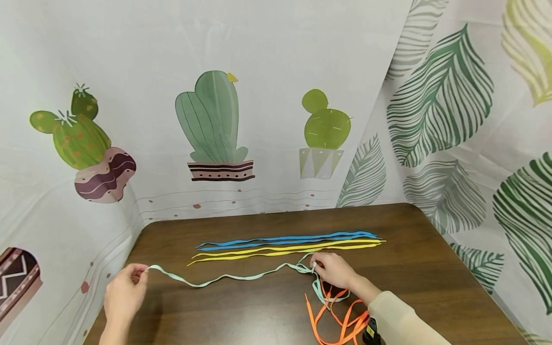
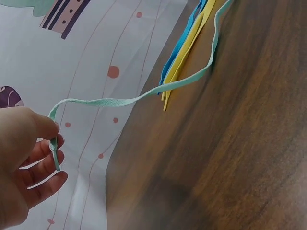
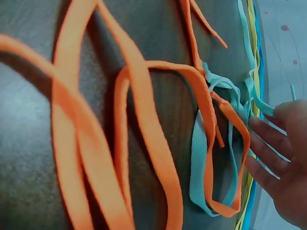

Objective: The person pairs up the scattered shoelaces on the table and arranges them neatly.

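Note:
A mint-green shoelace [image 1: 233, 276] runs across the table between both hands. Its tipped end is pinched between thumb and forefinger of my left hand [image 1: 125, 292], at the table's left side; in the left wrist view the lace [image 2: 115, 102] droops from those fingers. My right hand [image 1: 334, 269] pinches the bunched part of the same lace, seen in the right wrist view as mint loops [image 3: 197, 163] beside the fingertips. Tangled with these loops is an orange shoelace [image 1: 314, 327], which lies under and near the right forearm.
Two blue shoelaces [image 1: 289, 237] and two yellow shoelaces [image 1: 289, 249] lie straight, side by side, toward the back of the brown wooden table [image 1: 241, 316]. A black object [image 1: 371, 331] shows by the right sleeve. A printed cloth [image 1: 271, 96] hangs behind the table.

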Demonstrator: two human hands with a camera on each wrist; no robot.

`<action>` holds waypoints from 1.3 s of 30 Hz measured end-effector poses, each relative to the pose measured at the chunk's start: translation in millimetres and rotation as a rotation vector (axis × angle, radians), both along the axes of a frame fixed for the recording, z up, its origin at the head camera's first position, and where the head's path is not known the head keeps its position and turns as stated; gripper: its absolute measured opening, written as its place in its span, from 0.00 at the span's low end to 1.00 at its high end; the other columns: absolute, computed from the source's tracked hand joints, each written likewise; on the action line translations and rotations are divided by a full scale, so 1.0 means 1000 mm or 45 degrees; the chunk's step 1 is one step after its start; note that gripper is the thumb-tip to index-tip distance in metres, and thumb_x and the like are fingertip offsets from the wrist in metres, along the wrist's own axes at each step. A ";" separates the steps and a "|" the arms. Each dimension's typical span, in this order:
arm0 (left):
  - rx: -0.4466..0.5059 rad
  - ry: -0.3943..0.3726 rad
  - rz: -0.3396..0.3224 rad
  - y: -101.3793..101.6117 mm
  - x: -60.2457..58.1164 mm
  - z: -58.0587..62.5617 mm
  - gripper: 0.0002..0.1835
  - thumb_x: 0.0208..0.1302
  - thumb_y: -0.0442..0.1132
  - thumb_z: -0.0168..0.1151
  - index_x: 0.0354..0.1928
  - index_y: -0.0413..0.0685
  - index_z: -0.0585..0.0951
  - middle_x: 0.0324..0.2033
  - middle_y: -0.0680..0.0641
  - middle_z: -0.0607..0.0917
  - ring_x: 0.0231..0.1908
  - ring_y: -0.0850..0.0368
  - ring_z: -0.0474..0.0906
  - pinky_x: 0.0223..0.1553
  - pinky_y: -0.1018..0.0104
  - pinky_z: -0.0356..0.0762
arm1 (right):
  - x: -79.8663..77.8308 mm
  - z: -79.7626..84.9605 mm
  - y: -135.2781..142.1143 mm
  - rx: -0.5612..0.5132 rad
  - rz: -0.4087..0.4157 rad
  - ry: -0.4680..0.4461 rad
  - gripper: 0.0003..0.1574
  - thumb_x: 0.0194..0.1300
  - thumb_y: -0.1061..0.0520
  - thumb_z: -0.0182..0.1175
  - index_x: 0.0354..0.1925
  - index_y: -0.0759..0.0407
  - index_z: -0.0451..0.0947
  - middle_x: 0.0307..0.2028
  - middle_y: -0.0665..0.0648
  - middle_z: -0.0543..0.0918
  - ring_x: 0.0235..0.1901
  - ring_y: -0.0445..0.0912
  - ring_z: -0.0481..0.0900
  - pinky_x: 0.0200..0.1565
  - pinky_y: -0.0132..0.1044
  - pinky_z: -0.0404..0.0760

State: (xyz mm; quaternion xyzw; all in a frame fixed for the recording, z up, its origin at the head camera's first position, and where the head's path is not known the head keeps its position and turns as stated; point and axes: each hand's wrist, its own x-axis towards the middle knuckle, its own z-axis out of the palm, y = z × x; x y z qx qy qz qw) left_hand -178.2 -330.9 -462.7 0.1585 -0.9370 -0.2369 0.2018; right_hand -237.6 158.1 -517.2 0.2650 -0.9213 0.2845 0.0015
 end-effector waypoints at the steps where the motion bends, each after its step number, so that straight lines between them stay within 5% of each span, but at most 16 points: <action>1: 0.004 -0.008 -0.005 0.000 0.000 0.000 0.05 0.58 0.37 0.57 0.34 0.48 0.81 0.24 0.49 0.82 0.24 0.57 0.74 0.21 0.64 0.64 | 0.001 -0.001 0.000 -0.006 0.009 -0.006 0.07 0.64 0.62 0.52 0.34 0.55 0.77 0.23 0.44 0.76 0.15 0.31 0.65 0.21 0.28 0.66; 26: -0.026 0.051 -0.047 0.004 -0.004 -0.009 0.03 0.55 0.35 0.58 0.31 0.50 0.80 0.24 0.49 0.82 0.25 0.56 0.76 0.22 0.62 0.65 | 0.026 0.001 0.006 0.009 0.121 -0.075 0.07 0.62 0.63 0.53 0.33 0.53 0.77 0.17 0.39 0.68 0.13 0.30 0.58 0.19 0.26 0.62; 39: -0.036 0.046 -0.043 0.005 -0.004 -0.010 0.03 0.55 0.36 0.59 0.31 0.51 0.80 0.24 0.51 0.81 0.23 0.63 0.72 0.22 0.64 0.65 | 0.036 0.003 0.008 -0.027 0.139 -0.139 0.06 0.61 0.63 0.54 0.32 0.54 0.77 0.16 0.37 0.68 0.13 0.28 0.61 0.18 0.25 0.63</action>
